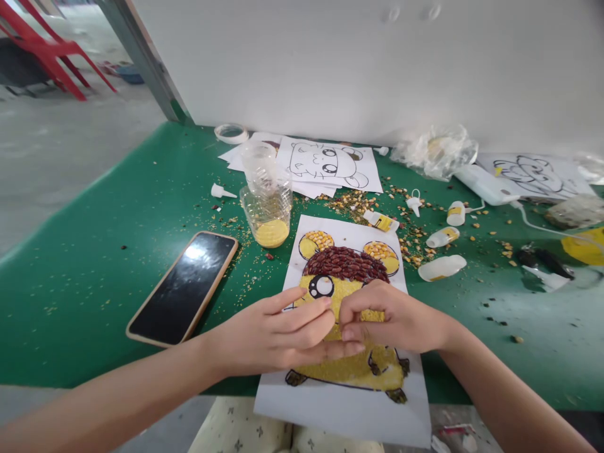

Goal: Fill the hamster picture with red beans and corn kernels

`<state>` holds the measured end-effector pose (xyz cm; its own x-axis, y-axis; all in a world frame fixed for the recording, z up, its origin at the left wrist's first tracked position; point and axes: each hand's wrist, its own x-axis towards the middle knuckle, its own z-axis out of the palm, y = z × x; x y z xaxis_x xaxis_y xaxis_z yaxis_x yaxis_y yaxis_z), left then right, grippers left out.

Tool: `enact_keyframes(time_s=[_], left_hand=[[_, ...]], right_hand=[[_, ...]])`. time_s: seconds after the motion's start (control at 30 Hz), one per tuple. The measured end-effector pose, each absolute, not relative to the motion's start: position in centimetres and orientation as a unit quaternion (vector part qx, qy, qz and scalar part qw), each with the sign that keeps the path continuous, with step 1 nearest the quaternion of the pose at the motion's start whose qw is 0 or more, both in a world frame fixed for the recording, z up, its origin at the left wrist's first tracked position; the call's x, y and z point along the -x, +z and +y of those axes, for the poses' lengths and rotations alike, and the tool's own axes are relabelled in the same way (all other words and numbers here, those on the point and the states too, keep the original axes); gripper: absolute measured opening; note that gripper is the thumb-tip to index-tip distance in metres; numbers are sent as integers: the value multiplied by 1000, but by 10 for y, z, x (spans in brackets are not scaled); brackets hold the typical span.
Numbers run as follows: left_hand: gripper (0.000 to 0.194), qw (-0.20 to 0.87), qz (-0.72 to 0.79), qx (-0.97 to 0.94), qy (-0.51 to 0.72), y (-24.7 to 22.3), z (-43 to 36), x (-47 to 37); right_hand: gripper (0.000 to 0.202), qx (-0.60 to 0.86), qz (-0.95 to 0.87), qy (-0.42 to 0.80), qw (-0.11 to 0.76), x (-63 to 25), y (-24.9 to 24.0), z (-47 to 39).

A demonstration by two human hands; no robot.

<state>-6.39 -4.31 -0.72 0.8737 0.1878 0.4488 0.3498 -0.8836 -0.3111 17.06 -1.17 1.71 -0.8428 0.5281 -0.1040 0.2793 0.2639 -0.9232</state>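
Head view shows both my hands over the seed picture [349, 372], which lies on the green worktop [85, 302] right in front of me, its bottom edge sticking out past the front edge above my lap. My left hand [287, 330] is over the picture's left side and middle, fingers loosely spread and a little bent, the lowest one stretching toward my right thumb. My right hand [394, 318] is over the right side, fingers curled in with the thumb near the forefinger; I cannot tell whether they pinch anything, nor whether my two hands touch. Above them I see the picture's dark red beans [346, 263] across the head, kernels and yellow fill in both ears, and one round eye [321, 287]; yellow covers the body, and the feet are dark. To the left lies my phone [184, 286], screen up. Between it and the drawings [325, 165] stands a clear cup [250, 211] with yellow grains [272, 234] at its bottom. A nozzle [223, 191] lies left of the cup, and a tape roll [231, 133] lies farther back. Loose seeds [352, 202] are scattered beyond the picture, and to its right a white bottle [442, 268] lies on its side, near a smaller one. Behind these sits a crumpled bag [438, 153].
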Motion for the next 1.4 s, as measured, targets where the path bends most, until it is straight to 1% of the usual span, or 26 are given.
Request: enact_keyframes(time_s=[0.4, 0.63, 0.8, 1.4], left_hand=[[19, 196, -143, 943, -228, -10, -46, 65], [19, 186, -142, 941, -246, -11, -47, 66], [15, 183, -146, 938, -255, -9, -47, 65], [26, 190, -137, 942, -240, -8, -47, 66]], right_hand=[[26, 259, -792, 547, 84, -170, 20, -13], [24, 238, -779, 574, 90, -171, 22, -13], [22, 233, -773, 580, 106, -171, 22, -13], [21, 261, -719, 628, 145, -172, 23, -14]])
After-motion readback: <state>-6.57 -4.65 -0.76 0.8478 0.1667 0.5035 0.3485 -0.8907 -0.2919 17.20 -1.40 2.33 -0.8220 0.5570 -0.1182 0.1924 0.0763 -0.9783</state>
